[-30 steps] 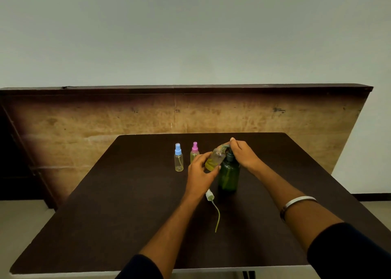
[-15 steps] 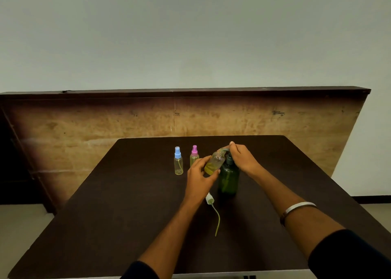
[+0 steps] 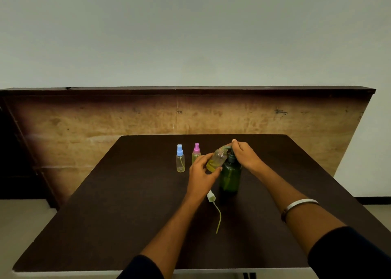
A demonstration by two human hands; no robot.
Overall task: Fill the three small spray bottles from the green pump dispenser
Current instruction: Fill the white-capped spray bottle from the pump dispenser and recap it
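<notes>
My left hand [image 3: 201, 174] holds the open spray bottle [image 3: 216, 160], with my fingers [image 3: 206, 157] curled around its lower part. The bottle is tilted, its mouth pointing up and to the right, just under the spout of the green pump dispenser [image 3: 230, 176]. Yellow liquid lies in the low end of the bottle, about a third of it. My right hand [image 3: 245, 156] rests on top of the dispenser, the fingers bent over the pump head, so the head itself is mostly hidden from me. The dispenser stands upright on the dark desk [image 3: 127, 204], near the middle and a little to the right.

Behind my left hand, further from me, two more small bottles stand upright. The one with the blue cap [image 3: 180, 161] is free and fully visible, and I can see its thin tube inside. The one with the pink cap [image 3: 196, 154] stands just beside it on the right; my left hand covers its lower part, so I cannot tell how full it is.

In front of the dispenser, close to my left wrist, the white spray cap [image 3: 211, 196] lies on the desk with its long yellowish tube [image 3: 219, 217] curving toward me. On my right forearm is a silver bangle [image 3: 299, 205]. Behind the desk runs a wooden panel [image 3: 105, 120] below a pale wall [image 3: 190, 35].
</notes>
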